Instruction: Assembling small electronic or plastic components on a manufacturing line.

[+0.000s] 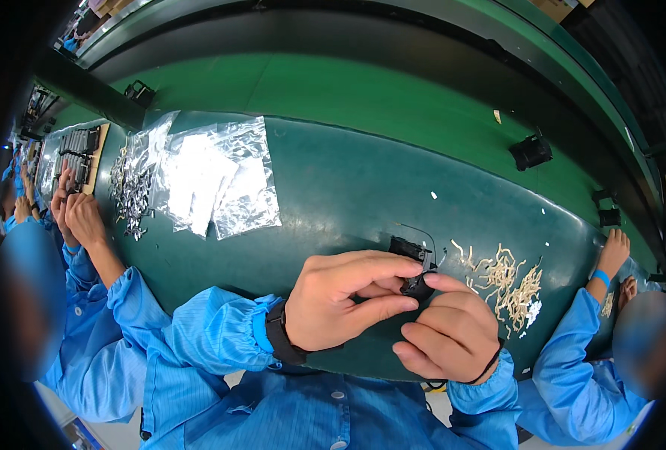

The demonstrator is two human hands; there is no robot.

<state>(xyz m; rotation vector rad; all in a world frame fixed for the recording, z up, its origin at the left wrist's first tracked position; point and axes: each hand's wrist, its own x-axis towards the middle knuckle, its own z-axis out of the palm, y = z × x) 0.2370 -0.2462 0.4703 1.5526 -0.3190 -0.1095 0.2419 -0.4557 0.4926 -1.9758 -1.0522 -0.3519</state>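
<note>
Pinching black part [417, 286], left hand [348, 300]; right hand [454, 330] curled closed, index touching; likely light, stiff; wire [424, 229] delicate; grip sides

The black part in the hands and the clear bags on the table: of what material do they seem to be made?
The black part looks like hard, smooth plastic, judging by its dark surface; metal cannot be ruled out. The clear bags seem to be thin, glossy plastic film, being see-through and wrinkled, with bright reflections.
</note>
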